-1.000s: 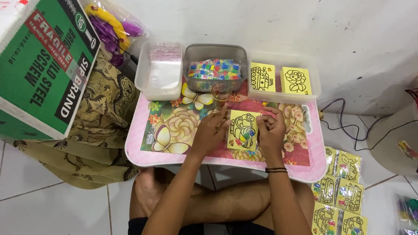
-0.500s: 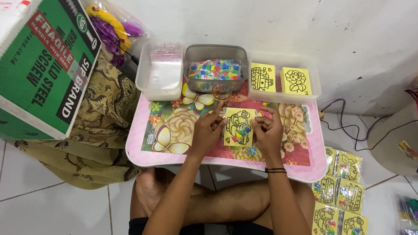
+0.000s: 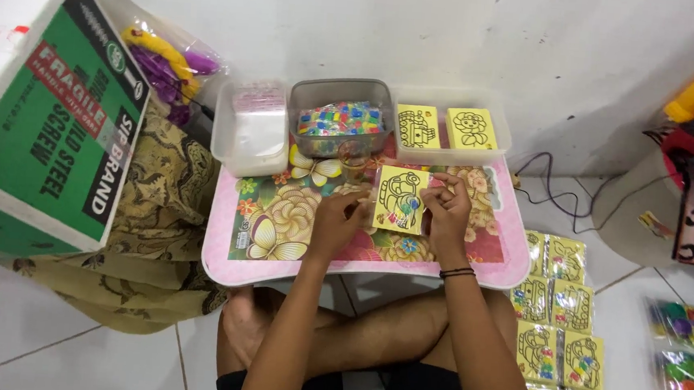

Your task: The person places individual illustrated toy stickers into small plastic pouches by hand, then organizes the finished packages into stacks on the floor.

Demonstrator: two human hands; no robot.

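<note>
Left hand pinching the left edge of the yellow picture card, right hand gripping its right side, just above the pink counter. Could slip and spill the small colour packets. Farther back, grey tub of colourful pieces.

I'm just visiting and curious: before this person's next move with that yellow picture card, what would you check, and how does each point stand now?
1. Yellow card held by both hands: ok, right hand at its right edge, left hand at its left.
2. Card over the pink table, not past its rim: ok.
3. Grey tub of coloured pieces within reach behind the card: ok.
4. Spare cards in the clear tray: ok, two show.
5. Packed cards on the floor to the right, lying in rows: ok.
6. Card sealed in a wrapper: cannot tell.
</note>
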